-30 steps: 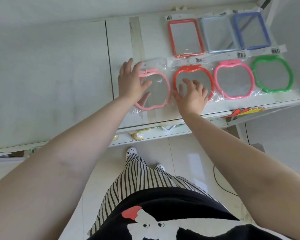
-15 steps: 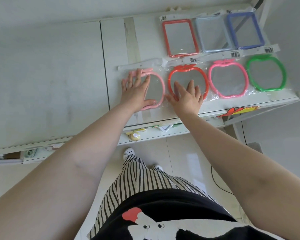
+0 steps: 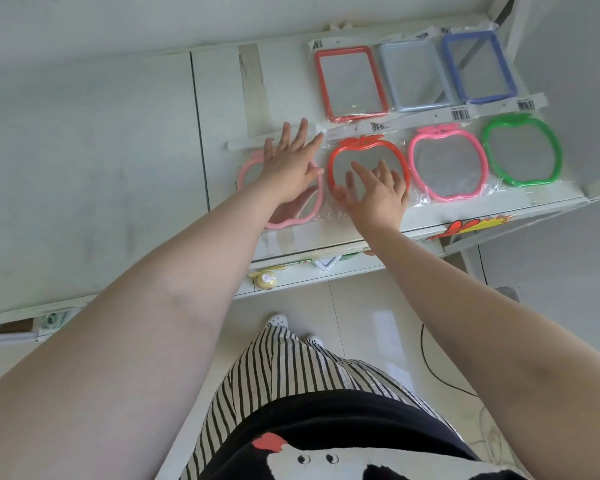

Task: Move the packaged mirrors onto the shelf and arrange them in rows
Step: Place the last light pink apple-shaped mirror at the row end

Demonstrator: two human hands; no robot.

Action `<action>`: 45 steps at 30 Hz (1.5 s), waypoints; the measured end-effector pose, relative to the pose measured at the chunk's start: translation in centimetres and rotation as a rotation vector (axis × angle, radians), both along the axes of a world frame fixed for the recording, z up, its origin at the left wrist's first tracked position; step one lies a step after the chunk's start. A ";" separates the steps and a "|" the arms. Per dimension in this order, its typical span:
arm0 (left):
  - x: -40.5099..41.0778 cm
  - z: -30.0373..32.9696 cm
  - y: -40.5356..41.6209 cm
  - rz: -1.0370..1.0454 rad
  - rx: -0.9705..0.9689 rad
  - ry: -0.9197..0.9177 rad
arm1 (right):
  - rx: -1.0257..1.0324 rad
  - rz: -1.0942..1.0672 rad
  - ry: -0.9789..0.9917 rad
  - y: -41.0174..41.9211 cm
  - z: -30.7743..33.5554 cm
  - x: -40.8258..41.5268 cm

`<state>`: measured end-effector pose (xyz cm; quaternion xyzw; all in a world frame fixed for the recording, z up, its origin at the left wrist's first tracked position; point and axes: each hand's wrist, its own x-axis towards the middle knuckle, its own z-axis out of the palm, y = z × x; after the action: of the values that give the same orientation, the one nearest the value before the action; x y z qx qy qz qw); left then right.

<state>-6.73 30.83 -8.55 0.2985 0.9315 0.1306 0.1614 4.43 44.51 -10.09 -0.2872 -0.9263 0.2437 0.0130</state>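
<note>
Packaged mirrors lie flat on a white shelf (image 3: 219,98). The front row holds apple-shaped ones: light pink (image 3: 248,171), red (image 3: 371,147), pink (image 3: 447,164) and green (image 3: 522,150). Behind them lie rectangular mirrors: red (image 3: 350,83), pale blue (image 3: 411,76) and blue (image 3: 478,65). My left hand (image 3: 288,164) rests flat, fingers spread, on the light pink apple mirror. Flat on the lower part of the red apple mirror lies my right hand (image 3: 376,194), its fingers apart. Neither hand grips anything.
The shelf's left part (image 3: 84,168) is bare white board. A lower shelf (image 3: 291,275) shows small items, one a yellow toy (image 3: 265,280). Its right post (image 3: 520,39) stands beside the blue mirror. Below are tiled floor, striped trousers and a black cable (image 3: 433,368).
My left hand slid forward over the light pink apple mirror, nudging it toward the red one. My right hand moved up onto the red apple mirror.
</note>
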 end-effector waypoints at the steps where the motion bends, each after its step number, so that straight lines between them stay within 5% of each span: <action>1: -0.5 -0.1 0.4 -0.022 -0.021 -0.016 | 0.008 -0.002 -0.006 0.2 0.0 0.0; 7: -2.0 -0.7 1.1 -0.106 -0.115 -0.006 | 0.029 -0.057 0.000 1.9 0.7 0.5; 12: -0.5 1.5 3.7 -0.101 0.019 0.058 | 0.030 -0.161 0.069 6.6 1.4 2.2; 21: 7.1 1.2 15.4 -0.037 0.166 -0.133 | 0.009 -0.313 0.059 20.4 2.1 4.7; 34: 3.7 -0.4 26.7 0.023 -0.093 -0.008 | 0.205 0.207 -0.290 32.9 1.9 -1.4; 45: 3.6 -0.8 27.5 0.065 -0.149 0.032 | 0.224 0.313 -0.330 33.8 0.6 -2.9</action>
<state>-3.10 58.31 -9.32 0.2572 0.9504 0.0611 0.1638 1.55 78.36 -9.53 -0.1729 -0.9702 0.0885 -0.1447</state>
